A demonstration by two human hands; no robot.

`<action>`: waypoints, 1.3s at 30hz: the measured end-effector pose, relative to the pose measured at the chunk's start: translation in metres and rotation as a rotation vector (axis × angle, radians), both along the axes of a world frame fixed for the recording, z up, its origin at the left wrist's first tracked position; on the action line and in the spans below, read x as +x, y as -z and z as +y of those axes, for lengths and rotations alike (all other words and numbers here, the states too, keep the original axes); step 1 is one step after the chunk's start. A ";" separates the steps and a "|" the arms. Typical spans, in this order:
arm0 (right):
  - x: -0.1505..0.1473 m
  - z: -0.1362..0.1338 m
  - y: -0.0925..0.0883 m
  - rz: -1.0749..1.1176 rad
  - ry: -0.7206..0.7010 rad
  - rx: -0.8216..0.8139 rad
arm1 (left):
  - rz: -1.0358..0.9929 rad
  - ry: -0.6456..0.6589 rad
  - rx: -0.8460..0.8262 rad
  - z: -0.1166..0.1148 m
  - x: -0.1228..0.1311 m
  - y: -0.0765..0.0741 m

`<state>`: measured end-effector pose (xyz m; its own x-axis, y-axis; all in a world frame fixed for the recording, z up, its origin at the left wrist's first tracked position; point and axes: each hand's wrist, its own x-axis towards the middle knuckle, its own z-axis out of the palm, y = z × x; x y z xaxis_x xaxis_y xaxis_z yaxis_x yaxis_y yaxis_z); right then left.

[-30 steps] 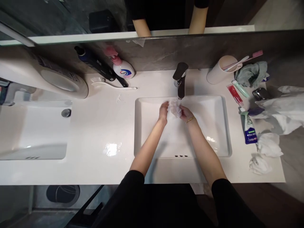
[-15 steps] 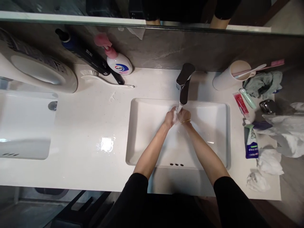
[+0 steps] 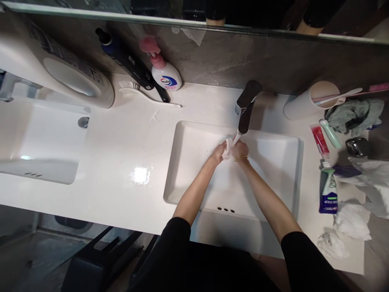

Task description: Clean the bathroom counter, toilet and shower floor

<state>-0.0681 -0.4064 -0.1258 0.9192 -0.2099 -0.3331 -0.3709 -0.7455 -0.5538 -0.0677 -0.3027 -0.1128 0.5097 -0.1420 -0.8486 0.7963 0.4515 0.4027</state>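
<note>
Rinsing is judged to be in progress and not complete: water is being run from the tap, and the white cloth is held at the stream, over the basin set in the worktop. Removal from the water and setting down are not yet done; cleanliness cannot be assessed. The cloth is clamped by the curled fingers of the left hand. The fingers of the right hand, beside the cloth, are largely hidden; their closure cannot be determined.
</note>
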 end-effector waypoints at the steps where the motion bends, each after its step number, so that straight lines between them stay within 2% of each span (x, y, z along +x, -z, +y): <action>1: -0.002 -0.001 0.004 -0.005 -0.001 -0.026 | 0.000 0.030 0.092 0.008 -0.002 -0.002; 4: -0.019 0.007 0.013 -0.059 -0.208 -0.042 | -0.073 0.151 0.514 0.040 -0.009 -0.014; 6: -0.039 0.017 0.018 -0.058 -0.389 -0.029 | -0.155 0.231 0.689 0.064 -0.018 -0.029; 10: -0.077 0.034 0.025 -0.029 -0.581 0.047 | -0.270 0.341 0.738 0.102 -0.049 -0.073; 13: -0.074 0.058 0.025 -0.016 -0.755 0.205 | -0.309 0.376 0.753 0.119 -0.078 -0.105; 14: -0.064 0.071 0.024 -0.015 -0.735 0.226 | -0.312 0.379 0.754 0.123 -0.087 -0.113; 15: -0.050 0.088 0.022 -0.020 -0.651 0.225 | -0.310 0.377 0.752 0.127 -0.095 -0.119; 18: -0.008 0.147 0.017 -0.053 -0.331 0.203 | -0.295 0.324 0.753 0.141 -0.117 -0.131; 20: -0.002 0.178 0.014 -0.075 -0.334 0.272 | -0.300 0.267 0.767 0.150 -0.127 -0.137; 22: -0.021 0.190 0.010 -0.076 -0.444 0.349 | -0.316 0.224 0.787 0.159 -0.133 -0.145; 24: -0.059 0.178 0.007 -0.034 -0.639 0.449 | -0.340 0.211 0.800 0.165 -0.137 -0.153; 27: -0.110 0.132 0.010 0.060 -1.008 0.628 | -0.365 0.233 0.808 0.170 -0.139 -0.161; 29: -0.115 0.100 0.016 0.112 -1.230 0.673 | -0.367 0.274 0.809 0.169 -0.140 -0.163; 31: -0.093 0.077 0.022 0.152 -1.328 0.577 | -0.373 0.321 0.804 0.166 -0.140 -0.161; 32: -0.074 0.070 0.025 0.156 -1.296 0.485 | -0.377 0.345 0.798 0.163 -0.140 -0.159; 33: -0.053 0.066 0.028 0.142 -1.190 0.374 | -0.380 0.366 0.790 0.159 -0.139 -0.156; 36: 0.002 0.066 0.032 0.039 -0.732 0.087 | -0.383 0.438 0.767 0.143 -0.134 -0.150; 38: 0.017 0.072 0.030 -0.017 -0.534 0.002 | -0.389 0.494 0.754 0.131 -0.129 -0.146; 39: 0.017 0.075 0.028 -0.028 -0.499 -0.010 | -0.399 0.519 0.749 0.125 -0.126 -0.145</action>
